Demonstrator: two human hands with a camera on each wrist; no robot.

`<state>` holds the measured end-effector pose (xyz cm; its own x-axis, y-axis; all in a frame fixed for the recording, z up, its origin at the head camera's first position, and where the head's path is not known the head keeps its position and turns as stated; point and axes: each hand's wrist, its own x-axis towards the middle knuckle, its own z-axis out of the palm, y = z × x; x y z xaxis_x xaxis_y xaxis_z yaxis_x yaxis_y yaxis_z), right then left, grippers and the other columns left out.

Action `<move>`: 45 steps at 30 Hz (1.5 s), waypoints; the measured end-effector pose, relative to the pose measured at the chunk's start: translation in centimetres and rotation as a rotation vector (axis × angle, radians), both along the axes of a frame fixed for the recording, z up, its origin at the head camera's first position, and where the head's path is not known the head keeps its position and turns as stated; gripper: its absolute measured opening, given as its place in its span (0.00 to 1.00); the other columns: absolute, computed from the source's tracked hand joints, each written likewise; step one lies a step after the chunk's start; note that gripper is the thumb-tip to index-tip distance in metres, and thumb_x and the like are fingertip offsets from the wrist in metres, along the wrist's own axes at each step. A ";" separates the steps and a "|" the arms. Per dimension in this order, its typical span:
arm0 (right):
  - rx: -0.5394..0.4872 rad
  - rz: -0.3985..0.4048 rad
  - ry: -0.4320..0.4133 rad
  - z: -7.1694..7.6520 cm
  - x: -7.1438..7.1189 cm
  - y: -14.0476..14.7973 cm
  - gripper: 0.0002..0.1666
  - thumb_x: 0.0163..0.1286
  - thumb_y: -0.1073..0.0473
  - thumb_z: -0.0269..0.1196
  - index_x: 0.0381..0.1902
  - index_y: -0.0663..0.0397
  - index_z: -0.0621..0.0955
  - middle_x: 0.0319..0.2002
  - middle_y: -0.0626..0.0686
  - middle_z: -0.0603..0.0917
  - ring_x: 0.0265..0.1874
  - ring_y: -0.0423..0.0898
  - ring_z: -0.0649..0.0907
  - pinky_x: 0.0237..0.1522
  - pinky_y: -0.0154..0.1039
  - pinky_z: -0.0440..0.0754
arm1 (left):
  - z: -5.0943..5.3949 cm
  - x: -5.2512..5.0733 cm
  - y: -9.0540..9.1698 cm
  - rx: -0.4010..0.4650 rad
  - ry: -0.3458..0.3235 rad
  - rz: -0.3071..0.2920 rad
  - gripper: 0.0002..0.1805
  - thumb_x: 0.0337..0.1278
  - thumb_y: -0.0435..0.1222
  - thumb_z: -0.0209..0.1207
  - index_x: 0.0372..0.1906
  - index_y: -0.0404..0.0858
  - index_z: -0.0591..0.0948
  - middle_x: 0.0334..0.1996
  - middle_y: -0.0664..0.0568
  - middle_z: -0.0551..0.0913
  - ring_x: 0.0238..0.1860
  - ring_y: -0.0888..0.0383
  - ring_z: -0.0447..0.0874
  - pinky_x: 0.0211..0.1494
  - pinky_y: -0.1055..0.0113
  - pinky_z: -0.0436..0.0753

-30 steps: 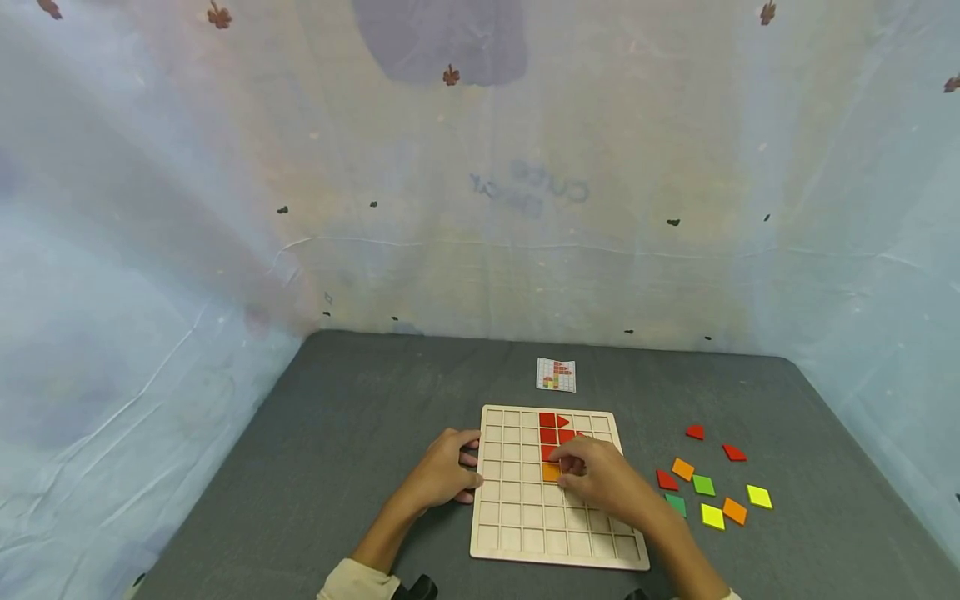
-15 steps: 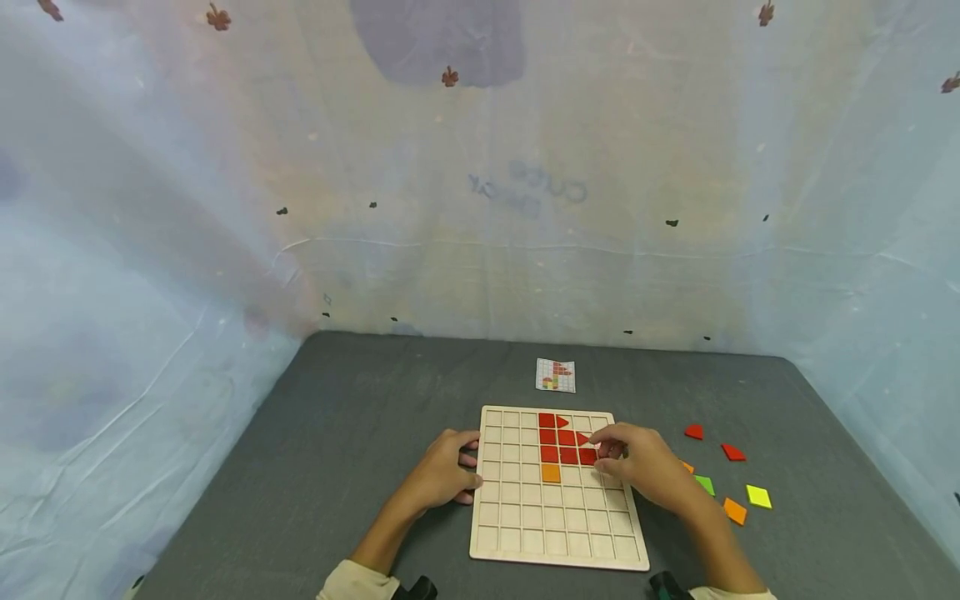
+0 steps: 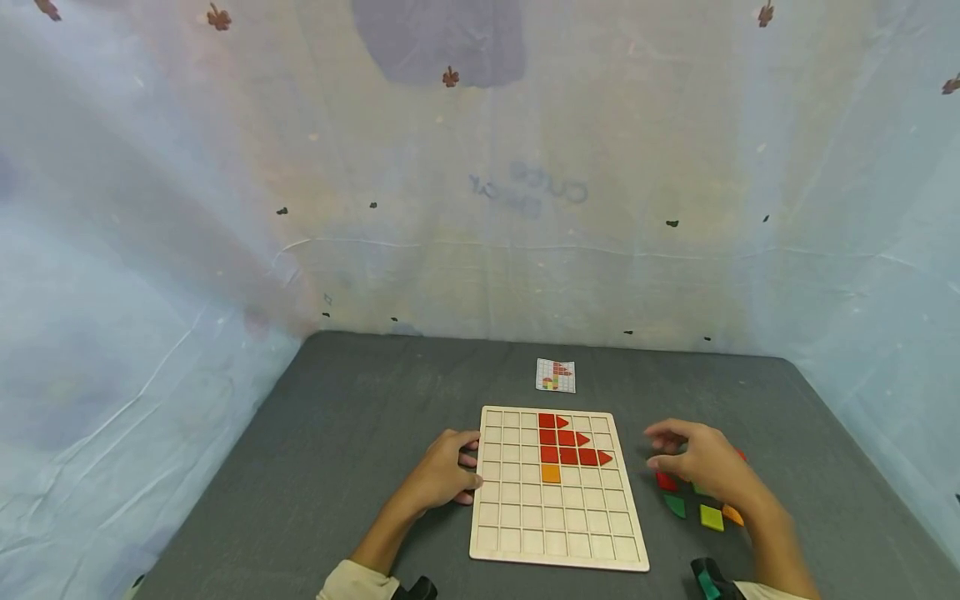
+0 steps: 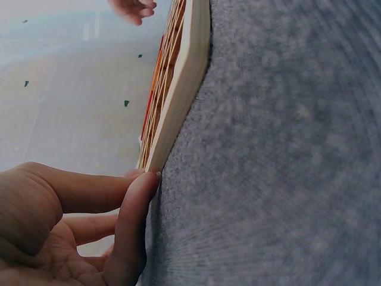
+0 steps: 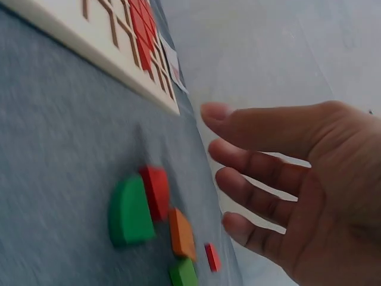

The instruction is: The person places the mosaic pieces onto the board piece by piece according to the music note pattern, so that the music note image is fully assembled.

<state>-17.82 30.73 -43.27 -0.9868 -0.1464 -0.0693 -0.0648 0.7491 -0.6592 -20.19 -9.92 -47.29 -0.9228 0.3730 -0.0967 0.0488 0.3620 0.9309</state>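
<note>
A wooden grid board (image 3: pixel 517 521) lies flat on the table. Red tiles (image 3: pixel 567 455) form three rows on it, each ending in a pointed piece, with an orange tile (image 3: pixel 551 473) below them. At the board's left edge, my left hand (image 3: pixel 442 471) pinches the rim between thumb and finger, as the left wrist view shows. My right hand (image 3: pixel 701 458) hovers over the loose pieces right of the board, fingers apart and nothing held. Under it lie a green rounded piece (image 5: pixel 130 211), a red piece (image 5: pixel 156 192) and an orange tile (image 5: pixel 182 233). The hand hides some pieces in the head view.
A small printed card (image 3: pixel 556 376) with a coloured grid pattern lies behind the board. A yellow tile (image 3: pixel 712 517) lies near my right wrist. The dark grey table (image 3: pixel 390 392) meets a pale hanging sheet (image 3: pixel 465 275) at the back.
My right hand has left the board and moved right to the loose pieces. A red square, then a red pointed piece now show at the third row's right end. My left hand stays put.
</note>
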 end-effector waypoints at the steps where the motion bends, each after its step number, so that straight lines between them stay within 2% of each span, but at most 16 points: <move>1: -0.001 -0.001 -0.012 0.0 0.0 0.4 0.27 0.65 0.53 0.77 0.58 0.58 0.85 0.45 0.51 0.85 0.41 0.47 0.80 0.31 0.37 0.82 | 0.0 0.0 0.0 0.000 -0.001 0.001 0.40 0.53 0.19 0.68 0.74 0.24 0.71 0.59 0.36 0.74 0.53 0.46 0.80 0.31 0.61 0.92; 8: 0.023 -0.025 -0.072 -0.4 0.0 2.6 0.28 0.65 0.54 0.77 0.59 0.60 0.85 0.45 0.52 0.87 0.42 0.47 0.82 0.37 0.41 0.83 | 0.1 0.0 0.0 0.009 -0.014 0.006 0.40 0.52 0.19 0.68 0.74 0.24 0.71 0.59 0.37 0.74 0.53 0.47 0.80 0.30 0.60 0.92; 18: 0.094 -0.015 -0.077 -0.8 0.3 4.9 0.31 0.61 0.54 0.79 0.59 0.62 0.85 0.45 0.50 0.86 0.45 0.48 0.82 0.45 0.46 0.84 | 0.0 0.0 0.0 0.008 -0.022 0.005 0.40 0.53 0.19 0.69 0.75 0.25 0.71 0.59 0.38 0.74 0.53 0.47 0.80 0.30 0.60 0.92; 25: 0.010 0.012 -0.130 -0.9 0.8 6.4 0.31 0.62 0.58 0.78 0.59 0.66 0.83 0.46 0.54 0.84 0.43 0.46 0.81 0.39 0.36 0.83 | 0.0 0.0 0.1 0.004 -0.016 0.007 0.40 0.53 0.19 0.69 0.74 0.25 0.71 0.59 0.38 0.74 0.52 0.48 0.80 0.30 0.60 0.92; 34: -0.075 0.010 -0.232 -1.1 0.9 7.2 0.29 0.62 0.66 0.76 0.59 0.71 0.81 0.44 0.54 0.81 0.39 0.45 0.77 0.35 0.35 0.82 | 0.1 -0.1 0.0 0.003 -0.018 0.001 0.40 0.53 0.19 0.68 0.74 0.25 0.70 0.58 0.37 0.74 0.52 0.47 0.79 0.30 0.61 0.93; 45: -0.008 -0.024 -0.233 -1.3 0.9 7.2 0.21 0.67 0.64 0.72 0.55 0.68 0.84 0.38 0.51 0.79 0.34 0.43 0.75 0.31 0.35 0.77 | 0.1 0.0 0.0 -0.001 -0.017 0.007 0.40 0.52 0.19 0.69 0.74 0.25 0.71 0.59 0.38 0.74 0.52 0.48 0.80 0.30 0.61 0.92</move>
